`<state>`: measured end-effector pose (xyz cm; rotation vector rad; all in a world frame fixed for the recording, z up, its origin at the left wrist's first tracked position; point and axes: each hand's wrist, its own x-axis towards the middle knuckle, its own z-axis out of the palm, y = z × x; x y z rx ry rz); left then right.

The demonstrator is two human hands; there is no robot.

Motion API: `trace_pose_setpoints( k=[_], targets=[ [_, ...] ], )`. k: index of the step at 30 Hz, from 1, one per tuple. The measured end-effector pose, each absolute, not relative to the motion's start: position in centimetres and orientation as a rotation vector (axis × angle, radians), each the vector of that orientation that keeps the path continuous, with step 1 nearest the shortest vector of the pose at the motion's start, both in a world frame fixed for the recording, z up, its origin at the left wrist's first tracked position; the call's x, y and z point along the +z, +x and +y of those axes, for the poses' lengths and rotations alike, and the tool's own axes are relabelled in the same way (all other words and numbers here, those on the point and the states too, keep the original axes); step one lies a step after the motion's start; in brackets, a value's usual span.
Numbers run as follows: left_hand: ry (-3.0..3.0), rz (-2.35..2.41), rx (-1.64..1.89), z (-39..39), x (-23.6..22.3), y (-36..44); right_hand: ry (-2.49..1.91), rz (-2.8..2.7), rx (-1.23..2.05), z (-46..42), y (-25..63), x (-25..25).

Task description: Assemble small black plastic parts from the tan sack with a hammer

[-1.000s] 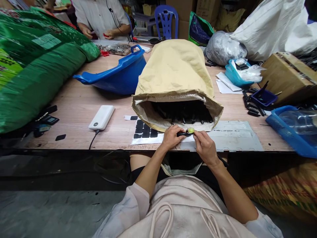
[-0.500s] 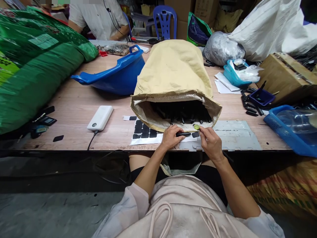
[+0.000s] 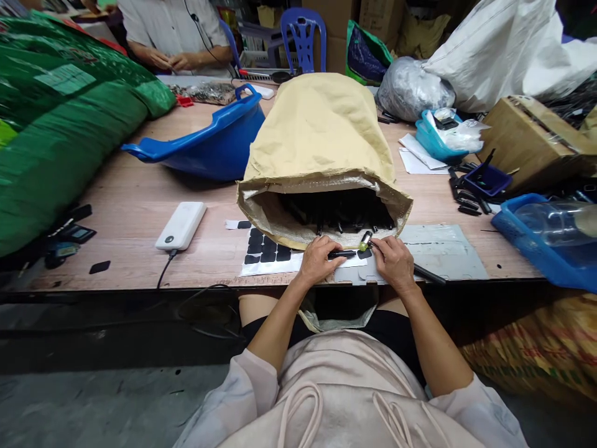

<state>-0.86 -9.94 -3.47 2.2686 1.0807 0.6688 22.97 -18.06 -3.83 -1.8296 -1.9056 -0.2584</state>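
My left hand (image 3: pixel 319 260) is closed on a black pen-like rod (image 3: pixel 342 254), held low over the white sheet of black stickers (image 3: pixel 261 267) at the table's front edge. In my right hand (image 3: pixel 394 262) is a small hammer (image 3: pixel 365 240) with a yellow-green face and a shiny metal part on its head; its black grip sticks out behind my wrist. The hammer head is just right of the rod's tip, a small gap between them. Just beyond both hands, a yellowish sack (image 3: pixel 326 124) lies with its mouth towards me, with many black pieces inside.
A white power bank (image 3: pixel 181 224) with a cable lies left of the sheet. Behind it stands a blue basin (image 3: pixel 200 146), beside big green bags (image 3: pixel 93 124). A blue tray (image 3: pixel 541 242) and cardboard box (image 3: pixel 527 143) are right. Across the table, a person (image 3: pixel 172 37) works with both hands.
The hammer head has moved right, off the rod, and turned so its metal part shows. My left hand keeps the rod. The view has shifted slightly right.
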Motion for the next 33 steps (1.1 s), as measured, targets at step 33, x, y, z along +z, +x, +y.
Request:
trace_pose_setpoints(
  k=[33],
  targets=[
    [2.689,0.718,0.755,-20.9,-7.3,-2.3,-1.837,-1.896,-0.364,-18.1,22.6,-3.7]
  ],
)
